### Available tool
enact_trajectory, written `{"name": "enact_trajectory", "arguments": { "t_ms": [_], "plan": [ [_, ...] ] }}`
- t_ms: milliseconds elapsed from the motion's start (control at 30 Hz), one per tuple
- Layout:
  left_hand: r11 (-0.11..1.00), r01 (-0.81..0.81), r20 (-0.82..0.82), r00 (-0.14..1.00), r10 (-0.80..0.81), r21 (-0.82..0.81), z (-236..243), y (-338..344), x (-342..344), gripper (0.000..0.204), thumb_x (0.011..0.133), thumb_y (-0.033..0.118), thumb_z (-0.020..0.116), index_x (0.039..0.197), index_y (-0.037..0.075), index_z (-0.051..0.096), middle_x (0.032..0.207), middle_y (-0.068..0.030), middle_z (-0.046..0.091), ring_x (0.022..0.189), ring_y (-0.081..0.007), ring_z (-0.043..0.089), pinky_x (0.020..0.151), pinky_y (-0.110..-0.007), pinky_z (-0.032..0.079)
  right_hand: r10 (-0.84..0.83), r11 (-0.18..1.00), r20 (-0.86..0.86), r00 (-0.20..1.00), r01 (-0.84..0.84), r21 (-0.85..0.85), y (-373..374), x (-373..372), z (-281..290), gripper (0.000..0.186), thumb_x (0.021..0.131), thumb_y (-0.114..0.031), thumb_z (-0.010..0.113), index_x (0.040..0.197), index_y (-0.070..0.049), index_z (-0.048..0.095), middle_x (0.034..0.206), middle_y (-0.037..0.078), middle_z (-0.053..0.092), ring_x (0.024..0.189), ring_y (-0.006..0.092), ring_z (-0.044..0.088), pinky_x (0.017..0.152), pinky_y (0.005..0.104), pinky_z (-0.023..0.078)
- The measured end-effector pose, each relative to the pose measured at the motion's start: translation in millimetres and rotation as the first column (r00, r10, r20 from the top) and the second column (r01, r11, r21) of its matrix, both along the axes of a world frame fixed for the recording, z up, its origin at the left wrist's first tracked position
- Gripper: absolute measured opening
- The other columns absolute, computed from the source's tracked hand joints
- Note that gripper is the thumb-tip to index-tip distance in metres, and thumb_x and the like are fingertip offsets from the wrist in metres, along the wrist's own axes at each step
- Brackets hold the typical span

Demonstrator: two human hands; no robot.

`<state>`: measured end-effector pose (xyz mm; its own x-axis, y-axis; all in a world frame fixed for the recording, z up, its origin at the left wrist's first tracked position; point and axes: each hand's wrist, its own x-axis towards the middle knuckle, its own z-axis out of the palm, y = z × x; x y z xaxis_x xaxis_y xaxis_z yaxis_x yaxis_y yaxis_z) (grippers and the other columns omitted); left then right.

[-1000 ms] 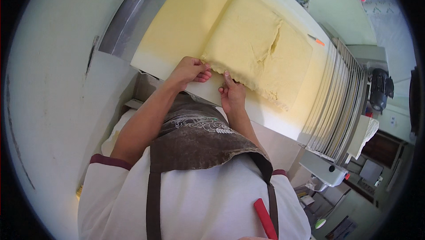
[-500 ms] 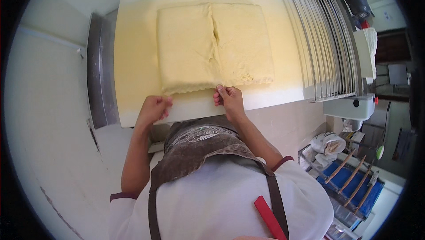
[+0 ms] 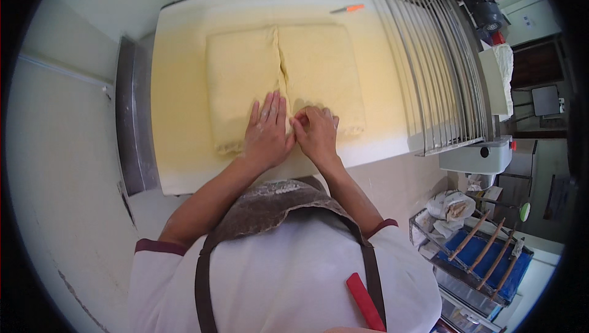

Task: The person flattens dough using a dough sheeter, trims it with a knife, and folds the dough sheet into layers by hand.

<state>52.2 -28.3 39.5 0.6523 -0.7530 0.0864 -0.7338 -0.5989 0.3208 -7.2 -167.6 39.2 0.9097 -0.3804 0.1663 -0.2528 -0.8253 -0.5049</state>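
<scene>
- Two hands now rest on the near part of the folded dough slab, where half a second ago they were only at its front edge.
- The left hand lies flat, fingers spread and released, pressing on the left flap beside the seam.
- The right hand is loosely curled, fingertips pinching or pushing the dough at the seam's near end; it grasps nothing loose.
- The slab lies in the middle of the pale yellow, floured worktop, its two flaps meeting in a line down the centre.
- Judging by the shift, the folding looks done and the work has moved on to closing and flattening the seam.
- An orange-handled knife lies at the far edge, well apart; a wire rack stands to the right.
</scene>
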Motion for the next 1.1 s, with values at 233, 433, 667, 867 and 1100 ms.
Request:
{"name": "enact_trajectory", "arguments": {
  "t_ms": [233,433,667,867,1100],
  "plan": [
    [0.994,-0.037,-0.047,0.998,0.033,-0.099,-5,2,46,0.063,0.094,0.032,0.046,0.143,-0.005,0.03,0.151,-0.0214,0.028,0.143,-0.0316,0.024,0.116,-0.048,0.014,-0.013,0.999,0.104,0.995,0.01,0.031,-4,47,-4,0.018,0.078,-0.022,0.072,0.089,-0.009,0.066,0.079,0.006,0.062,0.083,0.0263,0.057,0.076,0.0413,0.039],
    [0.998,0.023,-0.113,0.993,-0.017,0.05,2,0,63,0.06,0.098,0.031,0.039,0.145,-0.003,0.027,0.154,-0.0185,0.024,0.145,-0.027,0.02,0.118,-0.045,0.011,0.009,0.986,0.096,0.995,-0.024,0.165,-14,55,-2,0.017,0.079,-0.02,0.071,0.087,-0.007,0.067,0.076,0.009,0.061,0.08,0.0286,0.058,0.077,0.0411,0.042],
    [1.0,-0.008,0.056,0.998,0.008,-0.002,-8,-14,86,0.054,0.099,0.027,0.036,0.144,-0.003,0.031,0.154,-0.0164,0.026,0.144,-0.026,0.021,0.118,-0.044,0.011,0.048,0.998,0.179,0.983,-0.04,-0.05,-23,94,-21,0.024,0.079,-0.019,0.071,0.098,-0.006,0.068,0.076,0.011,0.061,0.074,0.0314,0.058,0.073,0.0429,0.046],
    [0.997,0.003,-0.103,0.995,-0.01,-0.071,1,-5,123,0.051,0.1,0.022,0.035,0.144,-0.002,0.031,0.154,-0.014,0.027,0.144,-0.0243,0.022,0.118,-0.044,0.012,-0.03,0.998,0.211,0.977,0.018,0.057,-14,107,4,0.016,0.08,-0.014,0.069,0.092,-0.004,0.066,0.072,0.015,0.062,0.071,0.0339,0.059,0.069,0.0427,0.046],
    [0.993,0.118,-0.069,0.991,-0.119,-0.011,13,-22,156,0.048,0.096,0.012,0.04,0.142,-0.001,0.036,0.148,-0.015,0.037,0.14,-0.025,0.031,0.117,-0.045,0.017,0.03,0.984,0.114,0.993,-0.049,0.173,-26,117,-5,0.015,0.084,-0.015,0.063,0.093,-0.003,0.063,0.076,0.016,0.061,0.077,0.0356,0.058,0.076,0.0437,0.045]
  ]
}}
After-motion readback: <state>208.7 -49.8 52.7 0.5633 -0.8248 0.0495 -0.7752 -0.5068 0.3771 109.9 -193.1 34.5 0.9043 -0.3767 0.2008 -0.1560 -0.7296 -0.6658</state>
